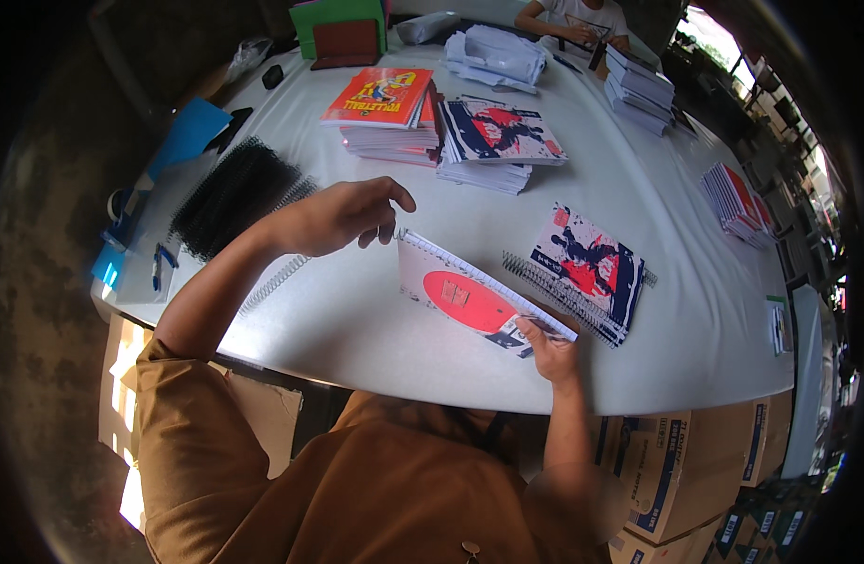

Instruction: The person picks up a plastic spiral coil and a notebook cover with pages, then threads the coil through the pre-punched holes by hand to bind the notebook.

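My right hand (550, 353) grips the lower right corner of a spiral notebook (462, 296), thumb on its cover. The notebook stands tilted on its edge, its white cover marked with a red oval, its bound edge uppermost. Just left of the bound edge's far end, my left hand (343, 214) hovers with loosely bent fingers, apart from the notebook; I see nothing in it. A loose wire coil (274, 284) lies beside my left forearm. To the right of the held notebook rests a pile of spiral-bound notebooks (592, 268) with a red and navy cover on top.
Black binding coils (236, 199) are heaped at left, near blue-handled pliers (159, 267). Stacks of orange-covered books (380, 103) and navy-red ones (500, 136) stand ahead. More piles (639, 92) sit far right, by another person (582, 23). Cardboard boxes (681, 470) stand below the table.
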`<act>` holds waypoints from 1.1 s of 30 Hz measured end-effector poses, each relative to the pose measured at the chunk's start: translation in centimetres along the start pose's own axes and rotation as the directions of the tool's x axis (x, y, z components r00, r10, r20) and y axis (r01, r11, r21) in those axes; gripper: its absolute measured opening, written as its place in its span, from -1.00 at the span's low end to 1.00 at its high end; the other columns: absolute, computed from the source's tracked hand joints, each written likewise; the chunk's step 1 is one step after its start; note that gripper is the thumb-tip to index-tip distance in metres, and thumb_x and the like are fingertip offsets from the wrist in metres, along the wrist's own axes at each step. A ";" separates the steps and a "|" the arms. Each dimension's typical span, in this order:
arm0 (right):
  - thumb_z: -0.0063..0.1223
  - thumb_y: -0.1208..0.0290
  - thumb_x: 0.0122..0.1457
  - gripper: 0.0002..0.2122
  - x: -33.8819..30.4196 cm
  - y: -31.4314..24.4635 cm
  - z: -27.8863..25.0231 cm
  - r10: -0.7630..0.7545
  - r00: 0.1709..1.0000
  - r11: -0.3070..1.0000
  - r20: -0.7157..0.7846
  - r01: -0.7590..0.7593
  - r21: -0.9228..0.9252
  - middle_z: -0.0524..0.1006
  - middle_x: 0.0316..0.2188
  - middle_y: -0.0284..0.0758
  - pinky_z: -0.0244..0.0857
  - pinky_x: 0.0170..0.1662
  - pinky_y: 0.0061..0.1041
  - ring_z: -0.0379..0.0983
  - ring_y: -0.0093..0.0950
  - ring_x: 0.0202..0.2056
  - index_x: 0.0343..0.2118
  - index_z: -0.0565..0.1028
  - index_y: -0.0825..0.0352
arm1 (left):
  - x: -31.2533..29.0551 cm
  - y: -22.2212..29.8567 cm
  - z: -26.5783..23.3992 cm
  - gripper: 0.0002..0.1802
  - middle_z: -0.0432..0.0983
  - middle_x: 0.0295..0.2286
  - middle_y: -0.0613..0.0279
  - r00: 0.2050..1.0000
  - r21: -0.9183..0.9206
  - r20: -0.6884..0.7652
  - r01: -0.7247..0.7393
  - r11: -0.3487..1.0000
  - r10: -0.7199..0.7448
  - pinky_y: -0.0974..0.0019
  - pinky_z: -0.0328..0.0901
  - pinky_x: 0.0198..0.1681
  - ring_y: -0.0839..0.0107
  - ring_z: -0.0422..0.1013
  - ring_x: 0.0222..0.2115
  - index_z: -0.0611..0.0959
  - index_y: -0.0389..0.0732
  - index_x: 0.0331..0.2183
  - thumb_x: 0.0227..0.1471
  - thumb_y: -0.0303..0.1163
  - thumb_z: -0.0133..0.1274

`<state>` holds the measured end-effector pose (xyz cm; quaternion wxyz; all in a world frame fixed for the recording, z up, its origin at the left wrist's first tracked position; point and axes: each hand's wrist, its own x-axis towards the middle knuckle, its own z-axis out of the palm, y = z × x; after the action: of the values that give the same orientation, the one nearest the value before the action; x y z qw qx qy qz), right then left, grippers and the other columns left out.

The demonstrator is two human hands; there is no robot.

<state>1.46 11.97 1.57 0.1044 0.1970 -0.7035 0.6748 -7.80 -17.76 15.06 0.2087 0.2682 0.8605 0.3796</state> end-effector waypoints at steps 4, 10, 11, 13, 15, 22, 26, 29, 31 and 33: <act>0.02 0.57 0.07 -0.78 0.2 -0.2 -0.2 -0.022 0.999 1.000 0.031 0.023 -0.020 0.55 -0.35 -0.28 0.30 -0.27 -0.62 0.43 -0.62 -0.35 -0.19 0.47 0.43 | 0.2 -0.8 -0.5 -0.63 0.37 -0.58 0.31 0.986 -0.001 0.168 -0.006 1.000 0.006 0.49 0.18 -0.49 0.59 0.24 -0.58 0.47 -0.33 -0.21 0.09 -0.21 -0.09; 0.03 0.57 0.05 -0.79 0.2 -0.1 -0.7 -0.017 0.993 0.998 0.120 0.024 -0.063 0.55 -0.40 -0.30 0.30 -0.29 -0.63 0.43 -0.64 -0.37 -0.21 0.47 0.45 | 0.9 -0.4 -1.0 -0.65 0.43 -0.52 0.32 0.981 -0.063 0.190 0.065 0.996 -0.051 0.46 0.23 -0.38 0.55 0.32 -0.49 0.50 -0.30 -0.21 0.00 -0.28 0.04; 0.03 0.57 0.05 -0.79 0.3 -0.3 -0.5 -0.014 0.995 0.999 0.099 0.018 -0.036 0.55 -0.42 -0.30 0.30 -0.30 -0.63 0.43 -0.64 -0.39 -0.21 0.47 0.45 | 0.9 -0.4 -0.7 -0.64 0.45 -0.48 0.30 0.989 0.009 0.126 -0.074 0.997 0.072 0.43 0.25 -0.31 0.51 0.34 -0.46 0.49 -0.29 -0.19 -0.03 -0.30 0.07; 0.04 0.58 0.05 -0.79 0.3 -0.6 0.2 -0.012 0.997 1.000 0.078 0.013 -0.010 0.55 -0.44 -0.30 0.30 -0.31 -0.64 0.43 -0.64 -0.40 -0.22 0.47 0.46 | 0.4 0.1 0.2 -0.64 0.47 -0.45 0.28 0.984 0.117 0.036 -0.177 0.977 0.174 0.39 0.26 -0.24 0.46 0.36 -0.43 0.50 -0.29 -0.19 -0.05 -0.33 0.10; 0.03 0.58 0.05 -0.79 0.0 -0.6 0.8 0.029 0.999 0.998 -0.040 -0.026 0.053 0.54 -0.44 -0.30 0.30 -0.34 -0.65 0.41 -0.64 -0.42 -0.21 0.47 0.45 | 0.4 -0.5 0.5 -0.60 0.45 -0.33 0.18 0.948 0.240 -0.047 -0.294 0.925 0.314 0.26 0.25 -0.10 0.30 0.38 -0.28 0.46 -0.29 -0.18 -0.11 -0.40 0.14; -0.04 0.67 0.00 -0.75 0.5 -0.6 0.6 -0.176 0.982 0.933 0.069 0.189 -0.308 0.54 -0.31 -0.18 0.37 -0.29 -0.54 0.52 -0.39 -0.33 -0.20 0.48 0.41 | 0.5 1.5 1.3 -0.77 0.44 -0.41 0.16 0.874 0.688 -0.138 -0.254 0.680 0.466 0.21 0.16 -0.05 0.29 0.36 -0.23 0.55 -0.23 -0.42 -0.16 -0.34 0.17; -0.12 0.74 -0.05 -0.68 0.1 -0.2 1.1 -0.226 0.973 0.901 0.042 0.225 -0.370 0.52 -0.26 -0.16 0.37 -0.22 -0.48 0.50 -0.31 -0.25 -0.19 0.48 0.40 | 0.5 1.5 2.8 -0.36 0.27 -0.09 0.13 0.864 0.874 -0.141 -0.120 0.470 0.482 0.07 -0.09 0.09 0.13 0.08 0.04 0.40 -0.16 -0.14 -0.28 -0.12 0.22; -0.11 0.74 -0.08 -0.67 -0.7 0.0 1.9 -0.225 0.974 0.911 -0.005 0.209 -0.357 0.52 -0.26 -0.16 0.37 -0.21 -0.47 0.50 -0.32 -0.24 -0.19 0.48 0.39 | 1.0 -5.8 8.8 -0.06 0.06 0.09 0.00 0.687 0.843 -0.372 -0.031 0.536 0.624 -0.19 -0.34 0.11 -0.03 -0.09 0.13 0.28 -0.20 0.00 -0.29 0.29 -0.01; -0.09 0.73 -0.09 -0.66 -1.1 0.3 2.0 -0.213 0.976 0.924 -0.038 0.189 -0.333 0.52 -0.25 -0.15 0.37 -0.20 -0.47 0.49 -0.31 -0.23 -0.19 0.48 0.39 | 0.4 -8.6 11.3 -0.01 0.08 0.09 0.01 0.738 0.816 -0.314 -0.112 0.567 0.598 -0.21 -0.31 0.11 0.00 -0.03 0.11 0.23 -0.18 0.07 -0.23 0.37 -0.16; -0.07 0.72 -0.10 -0.65 -1.3 0.2 2.0 -0.289 0.957 0.902 -0.013 0.268 -0.338 0.51 -0.25 -0.14 0.39 -0.23 -0.46 0.49 -0.30 -0.24 -0.17 0.47 0.40 | 0.3 -8.2 10.8 0.05 -0.03 0.08 -0.30 0.411 0.980 -0.037 -0.165 0.114 0.911 -0.21 -0.50 0.11 -0.15 -0.17 0.14 0.13 -0.29 0.11 -0.16 0.40 -0.30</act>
<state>2.78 10.13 0.69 0.2536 0.2537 -0.7681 0.5305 -4.41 -16.40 2.03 -0.4655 0.5029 0.7280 -0.0211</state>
